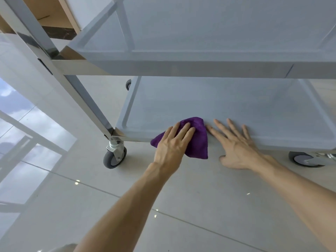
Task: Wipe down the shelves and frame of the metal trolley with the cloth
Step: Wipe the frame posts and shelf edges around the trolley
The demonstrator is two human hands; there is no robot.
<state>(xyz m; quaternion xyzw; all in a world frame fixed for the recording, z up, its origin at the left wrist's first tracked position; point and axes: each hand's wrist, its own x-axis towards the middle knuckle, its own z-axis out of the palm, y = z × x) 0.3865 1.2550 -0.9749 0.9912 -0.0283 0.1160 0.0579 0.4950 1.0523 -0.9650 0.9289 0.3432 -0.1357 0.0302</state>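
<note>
Purple cloth [197,140] pressed flat by left hand [172,142] on bottom shelf [218,106] front lip, probably to wipe; right hand [236,144] splayed beside it, likely bracing.

Reaching forward and down with both bare forearms. Left hand [172,142] lying palm down, fingers straight and together, pressing flat. Right hand [236,144] lying palm down just beside it, fingers spread wide, thumb hanging lower, gripping nothing.
</note>
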